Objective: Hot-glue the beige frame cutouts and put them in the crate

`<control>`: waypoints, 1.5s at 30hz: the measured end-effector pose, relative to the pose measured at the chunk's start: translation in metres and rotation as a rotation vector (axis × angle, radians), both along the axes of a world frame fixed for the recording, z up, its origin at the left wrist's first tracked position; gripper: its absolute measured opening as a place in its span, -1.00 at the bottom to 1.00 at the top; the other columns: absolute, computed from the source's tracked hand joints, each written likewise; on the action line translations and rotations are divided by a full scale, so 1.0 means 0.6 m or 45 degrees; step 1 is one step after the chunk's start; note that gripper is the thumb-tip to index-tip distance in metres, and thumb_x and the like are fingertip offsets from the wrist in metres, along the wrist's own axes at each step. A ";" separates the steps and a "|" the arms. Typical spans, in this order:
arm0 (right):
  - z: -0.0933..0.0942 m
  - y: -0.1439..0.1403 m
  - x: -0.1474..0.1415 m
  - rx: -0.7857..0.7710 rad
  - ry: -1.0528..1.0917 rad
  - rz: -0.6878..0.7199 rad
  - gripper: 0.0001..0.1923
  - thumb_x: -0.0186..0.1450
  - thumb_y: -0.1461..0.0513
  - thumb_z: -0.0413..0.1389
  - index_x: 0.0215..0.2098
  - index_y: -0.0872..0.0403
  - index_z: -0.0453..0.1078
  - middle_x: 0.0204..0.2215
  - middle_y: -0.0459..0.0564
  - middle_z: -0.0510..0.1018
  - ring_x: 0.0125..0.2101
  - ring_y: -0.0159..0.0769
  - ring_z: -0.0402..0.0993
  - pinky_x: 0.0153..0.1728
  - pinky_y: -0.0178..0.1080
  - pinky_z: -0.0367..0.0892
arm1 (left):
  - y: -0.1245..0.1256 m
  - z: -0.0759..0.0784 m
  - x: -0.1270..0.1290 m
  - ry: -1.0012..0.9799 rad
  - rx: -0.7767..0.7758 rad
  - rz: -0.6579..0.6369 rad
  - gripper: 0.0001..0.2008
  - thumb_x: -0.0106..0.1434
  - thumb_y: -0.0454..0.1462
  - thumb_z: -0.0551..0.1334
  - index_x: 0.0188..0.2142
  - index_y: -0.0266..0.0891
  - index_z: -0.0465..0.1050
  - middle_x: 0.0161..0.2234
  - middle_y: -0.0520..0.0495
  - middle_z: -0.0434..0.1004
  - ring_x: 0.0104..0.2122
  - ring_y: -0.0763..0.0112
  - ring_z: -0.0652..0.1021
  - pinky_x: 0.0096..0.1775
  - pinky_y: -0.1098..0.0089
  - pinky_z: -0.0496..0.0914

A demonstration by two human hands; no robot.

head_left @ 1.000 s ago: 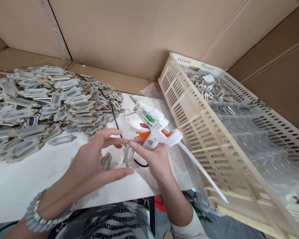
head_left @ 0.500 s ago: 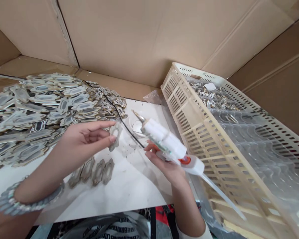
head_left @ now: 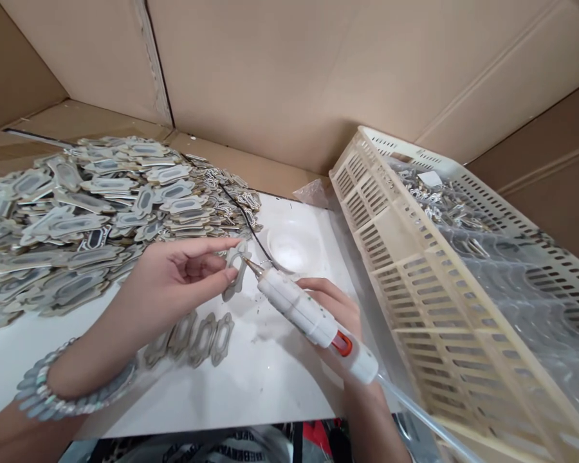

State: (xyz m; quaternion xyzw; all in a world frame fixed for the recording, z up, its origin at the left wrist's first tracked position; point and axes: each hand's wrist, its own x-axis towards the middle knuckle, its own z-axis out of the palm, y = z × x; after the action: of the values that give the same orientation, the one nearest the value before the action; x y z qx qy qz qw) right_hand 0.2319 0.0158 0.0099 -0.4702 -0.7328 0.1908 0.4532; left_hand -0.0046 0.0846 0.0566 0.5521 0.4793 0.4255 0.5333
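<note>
Leftmost, a heap of flat grey cut-out pieces (head_left: 77, 212), spread wide over the white board (head_left: 251, 386) and well to the left of the glue gun. Nearer, left hand (head_left: 174, 280), thumb and fingertips pinched shut on one grey piece (head_left: 235, 270), held upright just above the board and touching the gun's tip. Below that hand, a row of four like pieces (head_left: 193, 337) flat on the board. Then the white glue gun (head_left: 309, 315), nozzle against the held piece, clear glue stick trailing from its rear. Beneath it, right hand (head_left: 338, 315), fingers wrapped closed round the gun's body. Behind the nozzle, a shallow white dish (head_left: 292, 247). Right of the gun, a cream slatted crate (head_left: 415, 283), tilted, lined with clear plastic, small metal parts in its far end.
</note>
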 end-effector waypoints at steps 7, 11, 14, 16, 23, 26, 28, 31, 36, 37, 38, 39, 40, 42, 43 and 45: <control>-0.003 -0.003 0.000 -0.074 0.017 0.014 -0.82 0.33 0.34 0.15 -0.20 -0.02 0.57 -0.17 0.01 0.66 -0.28 -0.24 0.63 -0.23 -0.24 0.51 | -0.002 0.005 -0.001 -0.004 -0.016 -0.022 -0.60 -0.02 -0.19 0.43 -0.14 -0.20 0.66 -0.51 -0.02 0.60 -0.55 0.50 0.48 -0.52 0.55 0.38; -0.006 -0.004 0.000 -0.100 0.025 0.019 -0.83 0.33 0.33 0.18 -0.19 -0.03 0.57 -0.16 0.00 0.65 -0.27 -0.24 0.62 -0.22 -0.23 0.50 | -0.005 0.004 -0.004 0.003 -0.025 -0.025 -0.59 -0.02 -0.17 0.43 -0.13 -0.22 0.66 -0.51 -0.03 0.59 -0.55 0.46 0.48 -0.53 0.51 0.37; -0.007 -0.006 0.000 -0.113 0.032 0.024 -0.82 0.32 0.33 0.19 -0.18 -0.05 0.57 -0.15 -0.03 0.65 -0.27 -0.26 0.61 -0.20 -0.24 0.48 | -0.006 0.003 -0.005 0.014 -0.045 -0.036 -0.58 -0.01 -0.16 0.43 -0.12 -0.23 0.65 -0.49 -0.04 0.61 -0.53 0.46 0.49 -0.51 0.51 0.39; -0.007 -0.007 0.000 -0.125 0.044 0.024 -0.83 0.31 0.33 0.19 -0.19 -0.04 0.57 -0.14 -0.03 0.65 -0.27 -0.27 0.60 -0.21 -0.24 0.48 | -0.006 0.002 -0.005 0.016 -0.048 -0.047 -0.56 -0.01 -0.16 0.43 -0.11 -0.25 0.65 -0.48 -0.05 0.61 -0.52 0.45 0.49 -0.50 0.51 0.39; -0.004 -0.005 -0.003 -0.134 0.037 0.005 -0.85 0.32 0.31 0.18 -0.20 -0.01 0.57 -0.16 0.02 0.65 -0.30 -0.23 0.60 -0.23 -0.20 0.49 | -0.002 -0.002 -0.006 0.037 -0.044 -0.077 -0.52 0.01 -0.14 0.42 -0.07 -0.28 0.63 -0.48 -0.06 0.60 -0.51 0.44 0.49 -0.50 0.49 0.38; -0.003 -0.004 -0.004 -0.130 0.020 -0.008 -0.85 0.33 0.31 0.17 -0.21 -0.01 0.58 -0.18 0.03 0.66 -0.31 -0.22 0.60 -0.25 -0.18 0.50 | -0.002 -0.002 -0.005 0.033 -0.054 -0.079 -0.53 0.00 -0.14 0.43 -0.08 -0.27 0.63 -0.46 -0.06 0.61 -0.49 0.42 0.52 -0.47 0.48 0.41; -0.001 -0.005 -0.004 -0.119 0.023 -0.004 -0.85 0.33 0.31 0.16 -0.22 -0.01 0.57 -0.18 0.03 0.66 -0.33 -0.23 0.60 -0.27 -0.19 0.51 | -0.003 -0.001 -0.005 0.032 -0.062 -0.084 -0.53 0.00 -0.14 0.42 -0.08 -0.27 0.63 -0.45 -0.07 0.62 -0.48 0.41 0.53 -0.46 0.48 0.43; 0.001 -0.005 -0.004 -0.110 0.039 0.001 -0.85 0.31 0.32 0.17 -0.23 -0.03 0.56 -0.18 0.00 0.66 -0.34 -0.25 0.60 -0.28 -0.20 0.51 | -0.004 -0.001 -0.006 0.040 -0.060 -0.085 -0.54 0.02 -0.14 0.42 -0.08 -0.26 0.63 -0.46 -0.07 0.62 -0.49 0.41 0.53 -0.46 0.47 0.43; 0.004 -0.005 -0.005 -0.127 0.056 -0.009 -0.85 0.31 0.33 0.17 -0.26 -0.05 0.54 -0.19 -0.01 0.66 -0.35 -0.24 0.60 -0.30 -0.20 0.51 | -0.004 -0.003 -0.008 0.045 -0.043 -0.083 -0.55 0.02 -0.13 0.43 -0.09 -0.25 0.63 -0.47 -0.06 0.61 -0.50 0.39 0.53 -0.48 0.48 0.42; 0.004 -0.004 -0.005 -0.124 0.061 -0.007 -0.85 0.30 0.33 0.16 -0.26 -0.04 0.54 -0.20 -0.01 0.66 -0.35 -0.24 0.60 -0.31 -0.20 0.51 | -0.003 -0.003 -0.007 0.040 -0.035 -0.083 -0.56 0.01 -0.14 0.43 -0.10 -0.24 0.62 -0.48 -0.05 0.60 -0.51 0.40 0.53 -0.49 0.48 0.42; 0.004 -0.004 -0.005 -0.123 0.064 -0.005 -0.85 0.29 0.33 0.16 -0.27 -0.03 0.54 -0.20 -0.01 0.67 -0.35 -0.25 0.60 -0.31 -0.20 0.51 | -0.003 -0.003 -0.007 0.031 -0.028 -0.087 -0.57 0.01 -0.14 0.43 -0.11 -0.23 0.62 -0.49 -0.04 0.59 -0.51 0.40 0.53 -0.50 0.49 0.42; 0.004 -0.004 -0.004 -0.121 0.067 -0.006 -0.85 0.28 0.33 0.16 -0.27 -0.02 0.54 -0.20 -0.02 0.67 -0.35 -0.25 0.60 -0.31 -0.21 0.51 | -0.002 -0.002 -0.006 0.015 -0.024 -0.086 -0.59 0.00 -0.15 0.43 -0.13 -0.22 0.62 -0.49 -0.02 0.59 -0.52 0.42 0.53 -0.50 0.50 0.42; 0.003 -0.004 -0.004 -0.115 0.071 -0.012 -0.85 0.27 0.34 0.16 -0.27 -0.02 0.54 -0.20 -0.02 0.67 -0.35 -0.25 0.60 -0.32 -0.22 0.51 | -0.002 -0.001 -0.005 -0.004 -0.024 -0.085 -0.62 0.00 -0.17 0.43 -0.15 -0.20 0.61 -0.49 -0.01 0.58 -0.52 0.43 0.52 -0.50 0.52 0.41; 0.000 -0.004 -0.002 -0.109 0.084 -0.045 -0.84 0.26 0.34 0.18 -0.26 -0.02 0.55 -0.21 -0.03 0.67 -0.35 -0.24 0.61 -0.32 -0.22 0.51 | -0.001 0.000 -0.004 -0.046 -0.030 -0.091 -0.67 0.00 -0.18 0.42 -0.20 -0.19 0.60 -0.49 0.02 0.57 -0.53 0.48 0.50 -0.51 0.55 0.39; -0.002 -0.004 -0.002 -0.112 0.095 -0.078 -0.84 0.25 0.34 0.19 -0.26 -0.03 0.54 -0.21 -0.04 0.67 -0.34 -0.23 0.61 -0.32 -0.21 0.52 | 0.000 0.000 -0.005 -0.064 -0.031 -0.095 -0.69 0.00 -0.19 0.42 -0.22 -0.19 0.59 -0.50 0.03 0.56 -0.54 0.50 0.49 -0.52 0.56 0.37; -0.006 -0.005 0.000 -0.114 0.127 -0.182 -0.88 0.25 0.32 0.20 -0.27 -0.03 0.53 -0.23 -0.03 0.67 -0.34 -0.20 0.62 -0.33 -0.19 0.51 | 0.001 0.000 -0.006 -0.084 -0.023 -0.093 -0.72 0.01 -0.20 0.41 -0.25 -0.20 0.57 -0.51 0.05 0.55 -0.54 0.51 0.48 -0.52 0.57 0.37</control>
State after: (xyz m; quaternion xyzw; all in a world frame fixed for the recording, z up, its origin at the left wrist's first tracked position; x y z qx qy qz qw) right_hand 0.2318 0.0130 0.0062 -0.5311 -0.6645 0.2137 0.4802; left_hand -0.0084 0.0854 0.0564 0.5500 0.4449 0.4195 0.5689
